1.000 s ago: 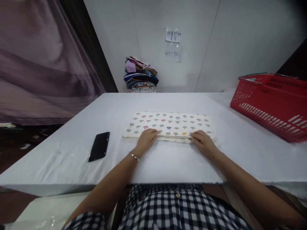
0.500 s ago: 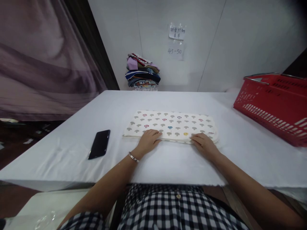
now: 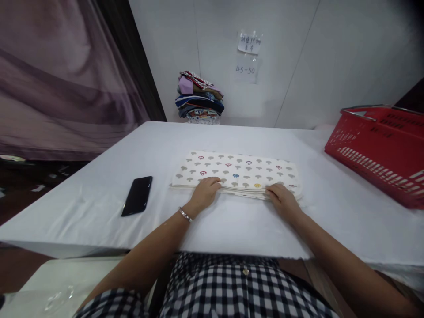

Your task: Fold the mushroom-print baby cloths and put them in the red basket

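A folded white cloth (image 3: 238, 170) printed with grey, red, blue and yellow mushrooms lies in the middle of the table, its long side towards me. Several layers show along its near edge. My left hand (image 3: 206, 194) grips that edge left of centre, fingers on top and the thumb low at the fold. Farther right, my right hand (image 3: 281, 198) pinches the same edge near the right corner. Both hands are closed on the cloth, and the layers between them are slightly raised. A bracelet (image 3: 184, 214) circles my left wrist.
A black phone (image 3: 137, 196) rests on the white-covered table (image 3: 99, 176) at the left. The red plastic basket (image 3: 380, 154) stands at the right edge. Behind the table rises a pile of folded fabrics (image 3: 200, 99) against the wall, beside taped paper signs (image 3: 248, 55).
Fingers of both hands have curled more tightly round the cloth's near edge, which now lifts a little and shows its layers. The camera view has tilted slightly.
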The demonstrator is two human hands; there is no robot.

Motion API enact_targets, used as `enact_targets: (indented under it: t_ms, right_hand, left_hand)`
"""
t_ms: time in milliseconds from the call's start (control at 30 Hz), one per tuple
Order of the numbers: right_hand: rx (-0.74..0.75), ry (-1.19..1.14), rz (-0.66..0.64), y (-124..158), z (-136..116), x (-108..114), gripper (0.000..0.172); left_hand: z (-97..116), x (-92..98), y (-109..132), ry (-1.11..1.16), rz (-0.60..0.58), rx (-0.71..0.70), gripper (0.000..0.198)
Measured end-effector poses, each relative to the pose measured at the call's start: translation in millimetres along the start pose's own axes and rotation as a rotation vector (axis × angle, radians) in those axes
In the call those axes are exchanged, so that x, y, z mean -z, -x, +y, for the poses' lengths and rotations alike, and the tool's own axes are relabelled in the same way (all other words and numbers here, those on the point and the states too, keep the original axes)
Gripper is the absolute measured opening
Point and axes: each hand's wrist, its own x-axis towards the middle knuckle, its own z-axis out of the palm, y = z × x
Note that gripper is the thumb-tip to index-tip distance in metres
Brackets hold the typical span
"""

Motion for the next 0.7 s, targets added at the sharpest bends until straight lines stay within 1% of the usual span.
enact_targets:
  t_ms: [100,167,367,533,600,700]
  right_hand:
    - [0.062,0.039,-0.002,3.6,-0.2,0.3,0.028]
    - [0.076,0.045,-0.005,4.2,-1.0,1.3,0.027]
    - [-0.004,-0.063,0.019,-0.6,-3.9,4.7,0.025]
    - [-0.01,-0.087,0.019,-0.2,-0.5,2.2,0.027]
    - [-0.009,-0.072,0.011,0.8,0.9,0.8,0.027]
    - [0.006,-0.037,-0.014,2.2,0.1,1.0,0.025]
  left_hand:
    - [-0.5,-0.1,1.8,-0.023,-0.023,-0.032,0.026]
    - [0.4,0.8,2.2,-0.029,-0.036,-0.029,0.026]
    - [3.9,3.0,1.6,-0.074,-0.06,0.016,0.019]
    - [4.0,2.5,1.6,-0.118,-0.07,0.093,0.017]
    - [4.3,2.1,1.3,-0.133,-0.069,0.095,0.019]
    - [5.6,3.0,1.2,-0.169,-0.058,0.056,0.023]
